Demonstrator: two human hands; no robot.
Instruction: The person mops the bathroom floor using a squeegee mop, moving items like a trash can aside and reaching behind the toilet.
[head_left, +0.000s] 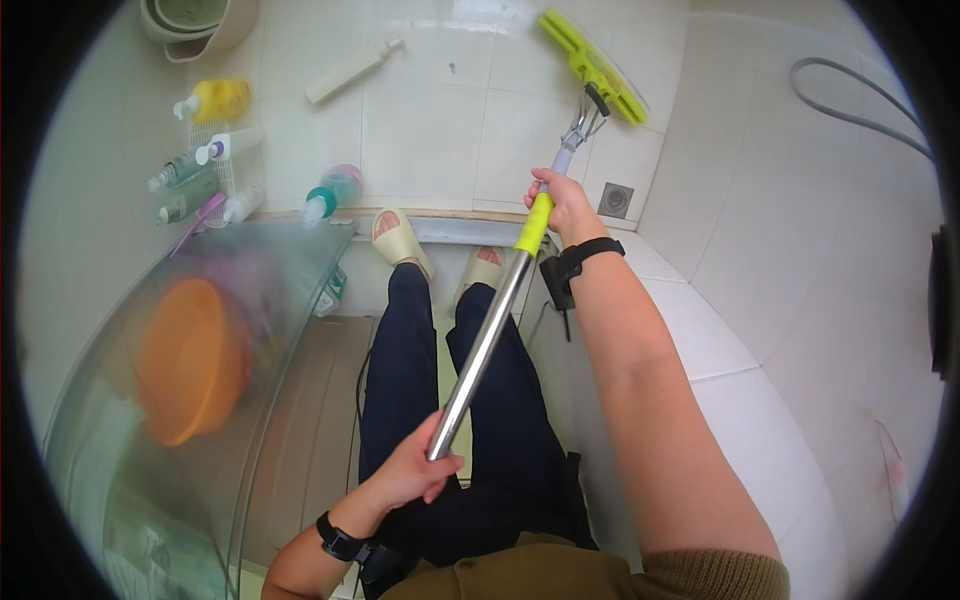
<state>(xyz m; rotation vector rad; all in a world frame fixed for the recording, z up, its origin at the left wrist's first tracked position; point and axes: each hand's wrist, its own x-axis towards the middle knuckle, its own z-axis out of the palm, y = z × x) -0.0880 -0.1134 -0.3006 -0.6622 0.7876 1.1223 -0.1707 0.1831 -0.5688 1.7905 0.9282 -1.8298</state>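
Both my hands are on a sponge mop with a shiny metal pole. My left hand is closed around the pole's lower end, in front of my thighs. Farther up, my right hand grips the pole just by its lime-green sleeve. The lime-green mop head is at the far right of the white tiled floor, joined to the pole by a metal linkage. Its underside is hidden.
A teal-and-pink bottle and a white cylinder lie ahead. Several pump bottles, one a yellow bottle, line the left wall. An orange basin shows behind the glass panel. A floor drain is at right.
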